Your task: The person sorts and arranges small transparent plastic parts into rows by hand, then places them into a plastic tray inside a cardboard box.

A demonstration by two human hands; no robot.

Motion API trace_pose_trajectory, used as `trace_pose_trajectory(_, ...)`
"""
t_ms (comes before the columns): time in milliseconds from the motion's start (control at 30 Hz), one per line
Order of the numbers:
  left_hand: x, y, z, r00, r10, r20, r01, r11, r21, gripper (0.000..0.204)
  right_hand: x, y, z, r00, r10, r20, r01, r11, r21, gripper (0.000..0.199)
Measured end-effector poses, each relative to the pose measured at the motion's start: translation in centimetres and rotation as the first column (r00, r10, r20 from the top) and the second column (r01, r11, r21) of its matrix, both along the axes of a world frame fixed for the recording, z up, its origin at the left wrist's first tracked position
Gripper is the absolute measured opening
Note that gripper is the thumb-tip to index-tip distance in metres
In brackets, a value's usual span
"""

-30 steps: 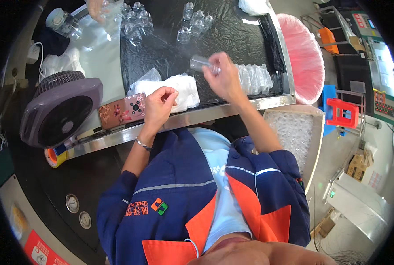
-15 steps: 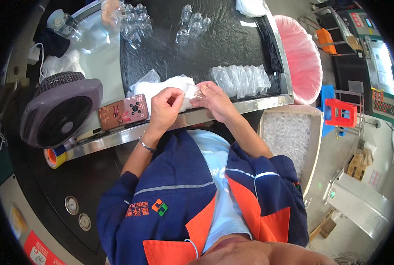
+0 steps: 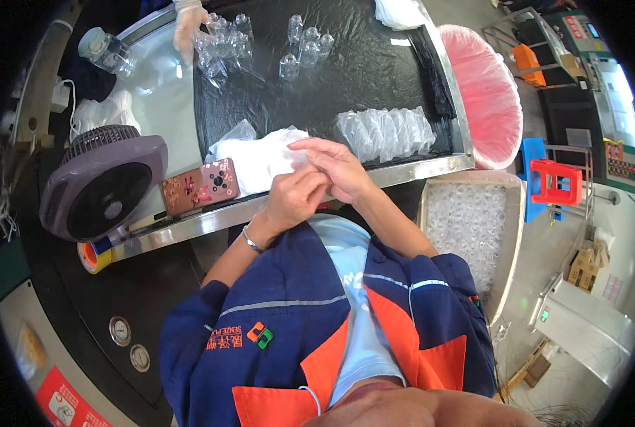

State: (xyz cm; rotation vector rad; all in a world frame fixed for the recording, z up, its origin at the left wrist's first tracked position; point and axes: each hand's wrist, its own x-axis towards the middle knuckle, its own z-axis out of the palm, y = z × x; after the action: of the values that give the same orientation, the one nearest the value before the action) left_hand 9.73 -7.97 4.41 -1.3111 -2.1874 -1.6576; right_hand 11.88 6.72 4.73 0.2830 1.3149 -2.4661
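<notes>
Currently both hands meet at counter (image 3: pixel 403 169) edge | left hand (image 3: pixel 297 198) curled, right hand (image 3: pixel 335 169) fingers pinched — contents hidden, cannot tell | white cloth (image 3: pixel 260 160) beneath: soft, light — take by edge

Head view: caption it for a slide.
Left hand and right hand meet over white cloth beside stacked clear cups.

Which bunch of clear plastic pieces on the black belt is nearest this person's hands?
The stacked row just beyond the right hand; the loose clusters sit far up the belt.
</notes>
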Motion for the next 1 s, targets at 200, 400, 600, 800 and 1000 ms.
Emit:
trace_pose_trajectory(200,-2.4,-1.7,-1.2,0.957,0.262,0.123,-0.216,0.93,-0.296,0.019,0.2,1.0,-1.0,0.883,0.251,-0.397,0.403,0.029,0.915,0.035)
trace_pose_trajectory(400,-3.0,-2.9,-3.2,0.91,0.371,0.186,-0.245,0.842,-0.48,0.016,-0.7,1.4,0.8,0.913,0.308,-0.268,0.395,-0.502,0.77,0.046)
trace_pose_trajectory(600,-3.2,-3.3,-3.3,0.872,0.406,0.275,-0.255,0.854,-0.454,0.01,-12.1,0.0,2.2,0.745,0.532,-0.402,0.636,-0.385,0.669,0.046)
trace_pose_trajectory(800,-3.1,-3.4,-2.7,0.817,0.431,0.383,-0.264,0.87,-0.416,0.012,-16.1,0.6,-0.4,0.753,0.658,0.0,0.552,-0.632,0.544,0.029)
trace_pose_trajectory(1000,-3.2,-4.0,-2.2,0.504,0.192,0.842,-0.291,0.956,-0.044,0.006,-7.5,1.3,0.3,0.75,0.365,-0.551,0.605,-0.044,0.795,0.023)
